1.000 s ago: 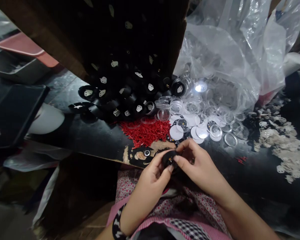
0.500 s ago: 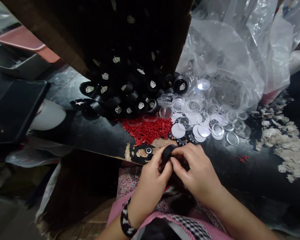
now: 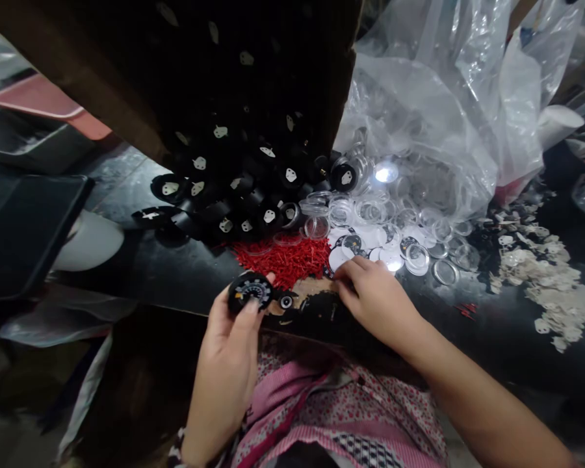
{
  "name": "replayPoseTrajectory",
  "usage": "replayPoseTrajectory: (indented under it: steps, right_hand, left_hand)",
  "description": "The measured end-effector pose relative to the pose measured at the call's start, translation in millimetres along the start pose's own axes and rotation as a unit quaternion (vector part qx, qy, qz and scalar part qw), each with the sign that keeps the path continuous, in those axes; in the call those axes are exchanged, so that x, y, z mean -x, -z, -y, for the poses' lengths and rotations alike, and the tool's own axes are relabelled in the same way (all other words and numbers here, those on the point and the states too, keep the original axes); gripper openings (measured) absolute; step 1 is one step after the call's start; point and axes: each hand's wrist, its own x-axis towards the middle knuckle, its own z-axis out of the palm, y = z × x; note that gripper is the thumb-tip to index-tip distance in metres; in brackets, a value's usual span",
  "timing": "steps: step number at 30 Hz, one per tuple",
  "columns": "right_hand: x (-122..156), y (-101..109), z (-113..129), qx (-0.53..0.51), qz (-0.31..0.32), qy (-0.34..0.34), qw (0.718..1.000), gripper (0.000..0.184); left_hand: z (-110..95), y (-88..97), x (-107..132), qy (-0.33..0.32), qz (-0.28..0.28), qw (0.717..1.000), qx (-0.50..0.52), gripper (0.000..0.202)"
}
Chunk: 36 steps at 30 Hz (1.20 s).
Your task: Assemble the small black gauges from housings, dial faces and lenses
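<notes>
My left hand (image 3: 227, 351) holds a small round black gauge (image 3: 249, 292) with a printed dial face, fingers and thumb closed round its rim, near the table's front edge. My right hand (image 3: 375, 296) reaches forward onto the table, its fingertips down on a white printed disc (image 3: 340, 257) at the edge of the pile of dial discs. Whether it grips that disc is hidden. A heap of small red needles (image 3: 285, 255) lies between the two hands. A small eyelet-like part (image 3: 286, 301) lies on a worn patch just right of the gauge.
Black round housings (image 3: 234, 188) spill from a dark cardboard box (image 3: 127, 97) at the back. Clear round lenses (image 3: 394, 214) pour from a plastic bag (image 3: 443, 110). White paper scraps (image 3: 546, 279) lie at right. A black tray (image 3: 24, 227) and pink tray (image 3: 49, 101) sit at left.
The hands were together on one black part. Now they have parted: the left carries the gauge left, dial up, and the right has reached forward to the discs.
</notes>
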Motion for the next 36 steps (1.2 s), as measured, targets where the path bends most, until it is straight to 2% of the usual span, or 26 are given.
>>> replayPoseTrajectory:
  steps: [2,4,9,14,15,17,19,21,23,27,29,31,33,36]
  right_hand:
    - [-10.5,-2.1,-3.8,0.055,0.009,-0.016,0.998,0.013]
    - [-16.7,-4.9,-1.7,0.086,-0.002,-0.014,0.996,0.014]
    - [-25.0,-11.1,12.5,0.162,-0.019,0.008,0.986,0.015]
    - [-24.6,-8.9,12.7,0.152,-0.013,0.014,0.988,0.011]
    - [-21.2,-7.6,11.8,0.140,-0.014,0.014,0.990,0.011]
    - [-11.5,-5.5,10.8,0.064,-0.022,0.017,0.998,0.008]
    - [0.1,-5.1,10.8,-0.057,-0.045,0.023,0.997,0.004]
    - [10.4,-6.6,11.2,-0.140,-0.075,0.029,0.987,0.003]
    - [17.7,-8.6,10.9,-0.129,-0.099,0.042,0.986,0.002]
    - [24.0,-8.2,7.3,-0.048,-0.109,0.079,0.990,0.007]
    - [26.2,-4.8,5.9,-0.048,-0.105,0.079,0.990,0.009]
    - [28.9,-0.6,6.4,-0.102,-0.105,0.063,0.987,0.009]
    - [31.4,2.0,9.0,-0.198,-0.111,0.054,0.972,0.008]
    - [32.8,1.2,14.4,-0.270,-0.113,0.048,0.955,0.007]
  left_hand:
    - [-3.6,-3.7,-6.2,0.048,0.010,0.995,0.091,0.028]
    - [-5.1,-10.9,-11.0,0.081,0.035,0.989,0.117,0.029]
    - [-4.3,-23.5,-14.9,0.075,0.050,0.988,0.127,0.030]
    - [-6.0,-17.2,-3.5,0.067,0.041,0.992,0.103,0.027]
    - [-6.9,-16.0,-0.2,0.082,0.043,0.989,0.114,0.026]
    - [-8.8,-16.2,6.0,0.155,0.074,0.972,0.162,0.024]
    - [-10.1,-20.3,10.4,0.252,0.130,0.934,0.217,0.022]
    - [-9.7,-26.9,13.0,0.309,0.175,0.898,0.261,0.021]
    - [-7.6,-33.1,14.9,0.297,0.190,0.893,0.282,0.021]
    - [-2.3,-38.0,18.8,0.203,0.170,0.936,0.231,0.023]
    - [-1.9,-37.7,19.6,0.176,0.161,0.952,0.191,0.029]
    - [-3.2,-38.3,18.7,0.157,0.148,0.963,0.163,0.039]
    - [-4.8,-41.1,16.8,0.151,0.134,0.969,0.140,0.044]
    - [-4.0,-47.7,14.7,0.166,0.137,0.971,0.103,0.037]
